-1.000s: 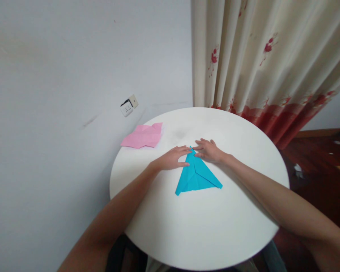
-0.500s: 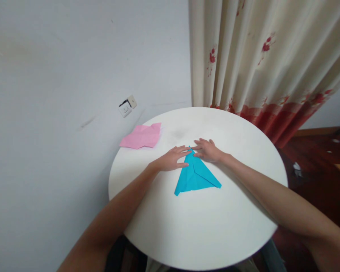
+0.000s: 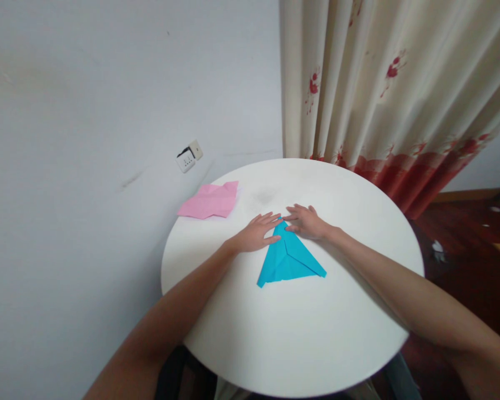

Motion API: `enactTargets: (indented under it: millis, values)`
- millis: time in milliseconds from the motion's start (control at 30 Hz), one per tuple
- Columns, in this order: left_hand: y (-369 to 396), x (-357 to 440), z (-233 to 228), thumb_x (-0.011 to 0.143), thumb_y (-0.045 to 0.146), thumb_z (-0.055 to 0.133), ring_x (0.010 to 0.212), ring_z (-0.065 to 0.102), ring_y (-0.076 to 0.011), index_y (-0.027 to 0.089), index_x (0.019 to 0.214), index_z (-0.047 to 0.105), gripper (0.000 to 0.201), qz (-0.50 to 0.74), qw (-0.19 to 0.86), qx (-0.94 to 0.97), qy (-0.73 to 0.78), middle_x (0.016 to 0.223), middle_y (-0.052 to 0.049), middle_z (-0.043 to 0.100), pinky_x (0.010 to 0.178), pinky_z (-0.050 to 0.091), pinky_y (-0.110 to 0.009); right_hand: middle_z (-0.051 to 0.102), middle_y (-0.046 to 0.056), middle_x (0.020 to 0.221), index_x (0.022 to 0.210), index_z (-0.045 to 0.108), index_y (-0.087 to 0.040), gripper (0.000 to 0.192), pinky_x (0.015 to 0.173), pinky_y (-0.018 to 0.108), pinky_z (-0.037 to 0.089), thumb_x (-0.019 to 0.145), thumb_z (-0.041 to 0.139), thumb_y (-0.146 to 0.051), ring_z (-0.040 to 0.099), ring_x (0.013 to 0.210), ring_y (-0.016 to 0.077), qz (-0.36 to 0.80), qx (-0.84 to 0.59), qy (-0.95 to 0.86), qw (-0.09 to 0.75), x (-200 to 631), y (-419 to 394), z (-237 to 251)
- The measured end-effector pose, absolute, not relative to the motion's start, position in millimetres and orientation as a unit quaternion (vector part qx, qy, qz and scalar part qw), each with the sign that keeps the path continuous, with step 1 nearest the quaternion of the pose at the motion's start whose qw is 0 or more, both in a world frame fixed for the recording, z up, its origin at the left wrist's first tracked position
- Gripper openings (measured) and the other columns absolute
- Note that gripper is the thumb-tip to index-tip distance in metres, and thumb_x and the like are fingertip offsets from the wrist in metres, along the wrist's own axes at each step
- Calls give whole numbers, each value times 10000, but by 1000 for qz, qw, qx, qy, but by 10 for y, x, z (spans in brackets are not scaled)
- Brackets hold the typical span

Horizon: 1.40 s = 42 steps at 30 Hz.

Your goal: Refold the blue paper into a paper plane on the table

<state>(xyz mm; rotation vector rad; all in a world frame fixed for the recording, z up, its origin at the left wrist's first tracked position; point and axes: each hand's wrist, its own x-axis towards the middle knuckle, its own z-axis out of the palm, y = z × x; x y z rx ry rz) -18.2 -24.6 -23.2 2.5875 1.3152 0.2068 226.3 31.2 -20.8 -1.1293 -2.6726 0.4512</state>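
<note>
The blue paper (image 3: 289,258) lies flat near the middle of the round white table (image 3: 300,333), folded into a pointed triangle shape. Its sharp tip points away from the person, toward the far edge of the table, and its wide end faces the near edge. So its long line runs from near to far, leaning a little to the left at the wide end. Both hands are at the tip. The left hand (image 3: 256,234) lies flat and open on the left side of the tip, with its fingers pressing on the paper's edge. The right hand (image 3: 306,221) lies flat and open on the right side of the tip, with its fingertips touching the paper too. Neither hand is gripping anything; they just press down. The two hands nearly meet at the point, and both are about as close to it as each other. The wide end of the paper is free, with no hand on it. A pink paper (image 3: 210,201) lies well apart, at the far left edge of the table, close to the wall.
</note>
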Motion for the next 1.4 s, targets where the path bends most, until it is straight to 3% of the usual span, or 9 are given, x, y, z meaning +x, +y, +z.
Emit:
enactTargets:
  millis: [300, 533, 867, 1100, 1233, 1400]
  values:
    - [-261, -216, -144, 987, 662, 411, 1558, 107, -289, 342, 1590, 266, 697, 44, 146, 893, 423, 1674, -19, 216, 1246, 58, -522, 402, 138, 1588, 1401, 596, -314, 478, 1116, 737, 203, 948, 622, -465, 274, 1490, 396, 155, -383, -905, 98, 2267, 313, -203]
    - [-292, -273, -30, 855, 739, 580, 1552, -38, -362, 376, 1613, 110, 963, -40, 193, 900, 389, 1695, -19, 23, 1216, -15, -614, 414, 131, 1582, 1393, 602, -323, 467, 1111, 745, 202, 947, 627, -458, 273, 1490, 400, 153, -380, -907, 101, 2267, 327, -223]
    - [-315, -348, -41, 615, 773, 777, 1528, -82, -427, 358, 1618, 75, 1293, -57, 212, 908, 356, 1692, -69, -22, 1194, -48, -657, 418, 137, 1579, 1376, 621, -298, 465, 1106, 762, 198, 944, 618, -471, 276, 1489, 407, 151, -378, -907, 107, 2263, 338, -246]
    - [-306, -306, -76, 828, 774, 579, 1554, -25, -352, 345, 1620, 18, 1061, -31, 198, 899, 390, 1695, -45, 38, 1227, -6, -577, 422, 145, 1575, 1380, 618, -283, 470, 1105, 761, 204, 947, 615, -467, 278, 1488, 404, 150, -379, -907, 104, 2271, 306, -211]
    - [-290, -233, -156, 952, 722, 408, 1561, 45, -304, 318, 1625, 68, 855, 13, 158, 889, 429, 1691, -53, 102, 1239, 20, -515, 412, 132, 1583, 1414, 583, -321, 483, 1101, 758, 215, 954, 603, -466, 277, 1487, 408, 146, -375, -910, 97, 2278, 298, -195]
    - [-282, -201, -200, 986, 691, 360, 1562, 64, -278, 331, 1619, 108, 770, 25, 143, 886, 441, 1689, -45, 118, 1239, 15, -487, 411, 127, 1584, 1423, 566, -357, 489, 1099, 759, 207, 950, 613, -473, 275, 1488, 408, 146, -371, -912, 95, 2276, 312, -205]
